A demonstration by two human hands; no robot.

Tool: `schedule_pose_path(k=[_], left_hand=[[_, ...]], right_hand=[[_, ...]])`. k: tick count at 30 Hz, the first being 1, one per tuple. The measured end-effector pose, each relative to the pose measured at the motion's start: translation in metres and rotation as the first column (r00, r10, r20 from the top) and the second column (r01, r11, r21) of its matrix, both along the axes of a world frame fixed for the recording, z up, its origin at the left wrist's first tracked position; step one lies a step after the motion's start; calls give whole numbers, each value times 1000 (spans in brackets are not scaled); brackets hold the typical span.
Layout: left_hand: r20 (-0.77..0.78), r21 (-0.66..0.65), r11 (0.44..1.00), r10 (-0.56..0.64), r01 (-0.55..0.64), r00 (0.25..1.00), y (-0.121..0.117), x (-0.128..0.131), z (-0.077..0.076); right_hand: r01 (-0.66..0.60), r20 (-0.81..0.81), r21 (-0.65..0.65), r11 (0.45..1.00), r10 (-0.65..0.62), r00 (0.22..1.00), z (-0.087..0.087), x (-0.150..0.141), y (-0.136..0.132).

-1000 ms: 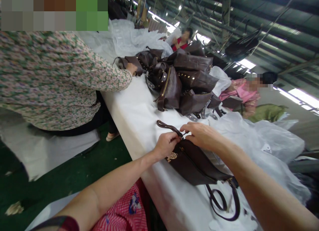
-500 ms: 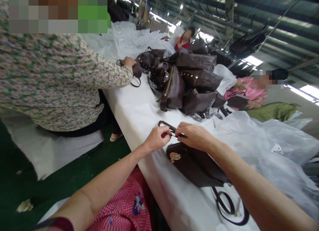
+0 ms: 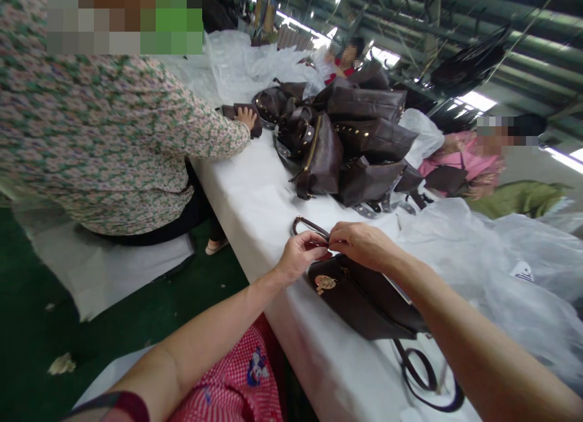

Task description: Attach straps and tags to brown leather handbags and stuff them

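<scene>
A dark brown leather bag [image 3: 364, 300] with a round gold emblem lies flat on the white table [image 3: 255, 209] in front of me. Its thin strap [image 3: 310, 226] loops out toward the far side. My left hand [image 3: 298, 258] pinches the strap near the bag's top edge. My right hand [image 3: 362, 245] is closed on the same strap just beside it, fingertips almost touching the left. A longer strap [image 3: 426, 379] curls on the table near my right forearm.
A heap of brown bags [image 3: 355, 142] sits farther along the table. A person in a floral top [image 3: 104, 142] stands at the left, a hand on a bag. Two other people work across the table. Clear plastic sheets [image 3: 492, 270] lie to the right.
My hands have stayed together on the strap, shifting slightly. The person at the left moved a hand along a small bag by the heap.
</scene>
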State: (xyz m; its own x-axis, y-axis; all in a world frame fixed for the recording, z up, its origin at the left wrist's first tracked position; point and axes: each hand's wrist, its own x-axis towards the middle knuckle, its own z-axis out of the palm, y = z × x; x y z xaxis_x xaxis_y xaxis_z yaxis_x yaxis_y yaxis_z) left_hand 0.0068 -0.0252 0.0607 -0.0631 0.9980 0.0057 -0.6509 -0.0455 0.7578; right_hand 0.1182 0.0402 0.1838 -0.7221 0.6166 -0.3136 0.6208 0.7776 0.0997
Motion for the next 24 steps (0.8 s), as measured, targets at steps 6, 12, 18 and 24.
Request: schedule_pose_path(k=[6,12,18,24], left_hand=[[-28,-1,997,75,-75,997,4,6,2],[-32,-50,996,71,-72,997,3,7,3],[-22,-95,993,69,-70,997,1,4,3],[66,-114,993,41,-33,997,2,4,4]], right_hand=[[20,5,22,1000,-20,1000,1,0,-3],[47,24,58,997,-49,999,3,-4,-8],[56,22,74,996,-58,998,2,-4,-8],[68,-1,89,994,-68,998,1,-1,-8]])
